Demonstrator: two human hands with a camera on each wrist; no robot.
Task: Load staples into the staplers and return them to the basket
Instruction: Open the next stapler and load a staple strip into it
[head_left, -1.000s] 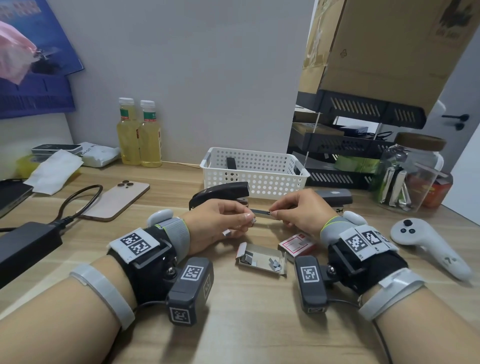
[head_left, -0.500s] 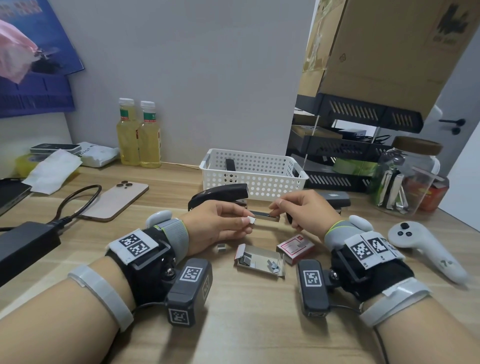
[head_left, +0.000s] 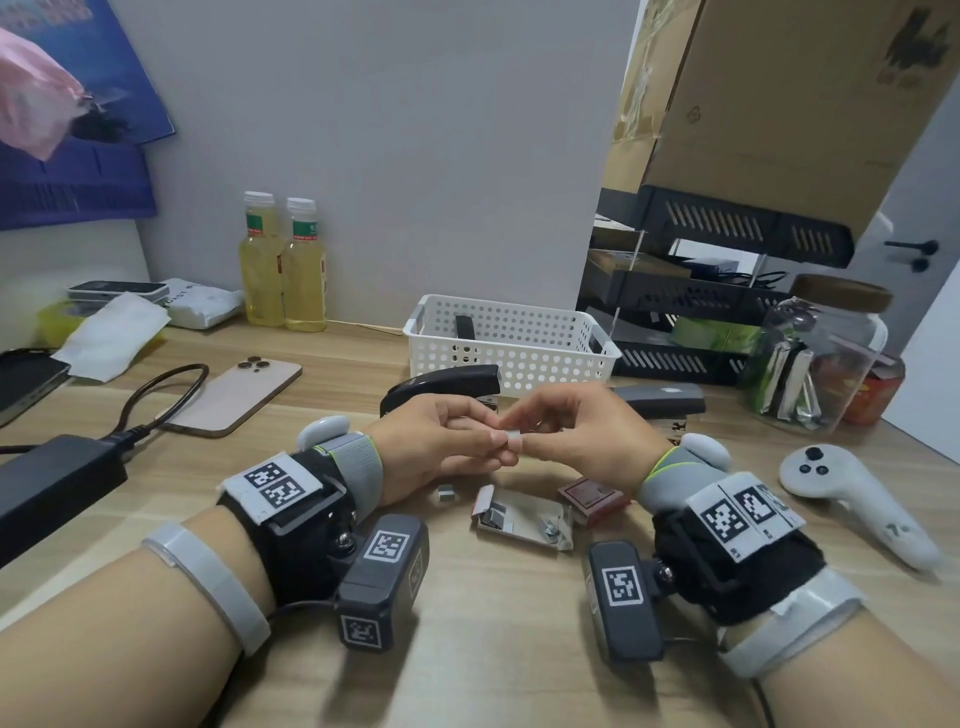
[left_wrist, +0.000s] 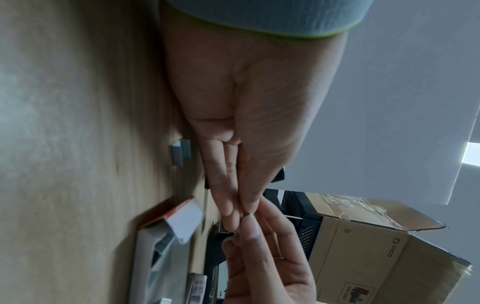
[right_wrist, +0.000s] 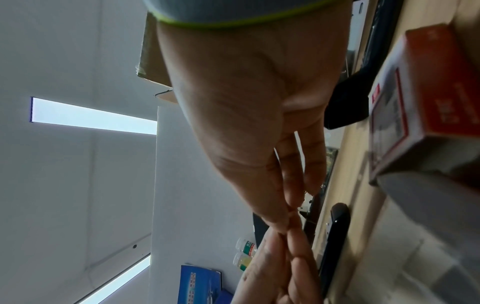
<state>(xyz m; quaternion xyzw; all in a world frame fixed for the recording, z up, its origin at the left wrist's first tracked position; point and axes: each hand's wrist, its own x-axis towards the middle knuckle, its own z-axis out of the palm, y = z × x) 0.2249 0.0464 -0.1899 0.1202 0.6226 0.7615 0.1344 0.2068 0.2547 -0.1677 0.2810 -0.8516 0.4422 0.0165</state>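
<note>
1. Leftmost, left hand raised above bare wooden desk, fingertips pinching short staple strip.
2. Meeting it from the other side, right hand, pinching the same strip.
3. Behind, black stapler near white basket; second stapler rightward.
4. Below the hands, opened staple box and red box.
5. Seen clearly only from the left wrist: loose staple piece lying flat on the desk.
</note>
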